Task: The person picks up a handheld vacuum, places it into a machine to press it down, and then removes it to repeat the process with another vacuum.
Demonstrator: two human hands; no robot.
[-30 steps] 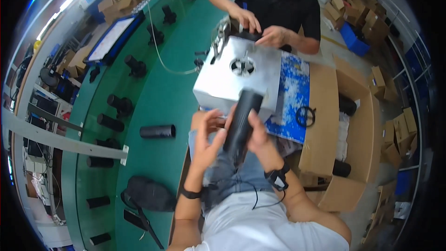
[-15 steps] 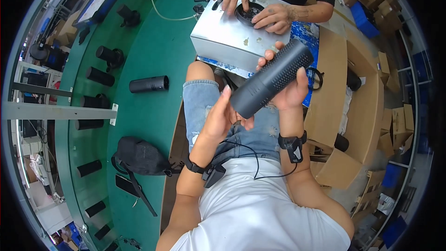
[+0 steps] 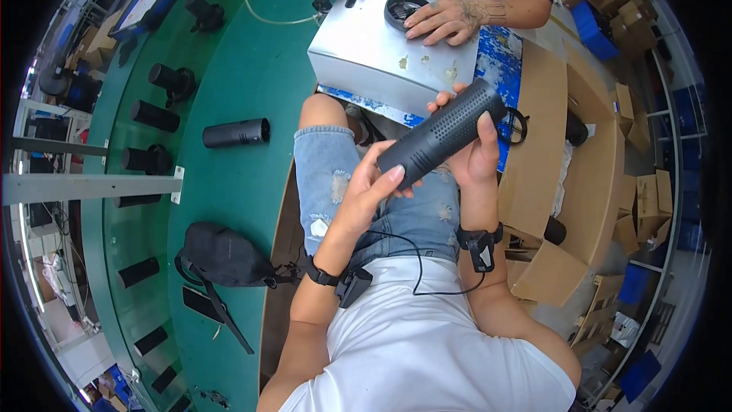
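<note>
Above my lap I hold a black perforated cylinder (image 3: 441, 134), tilted with its dotted end up to the right. My left hand (image 3: 371, 192) grips the lower end, thumb lying along the slotted part. Around the upper end are the fingers of my right hand (image 3: 474, 154), its thumb on the near side and fingertips showing beyond the far side. What lies inside the cylinder cannot be seen. A second black cylinder (image 3: 236, 133) rests on its side on the green table (image 3: 252, 191) to my left.
Across from me, a co-worker's hand (image 3: 446, 21) rests on a round black part (image 3: 404, 11) on a silver metal box (image 3: 366, 49). An open cardboard box (image 3: 598, 206) stands at my right. A black bag (image 3: 225, 253) and a phone (image 3: 202, 303) lie left. More black cylinders line the bench (image 3: 137, 271).
The cylinder has rolled in my hands, showing slots and dots differently, and my left thumb now lies over it. The co-worker's other hand has moved off the metal box.
</note>
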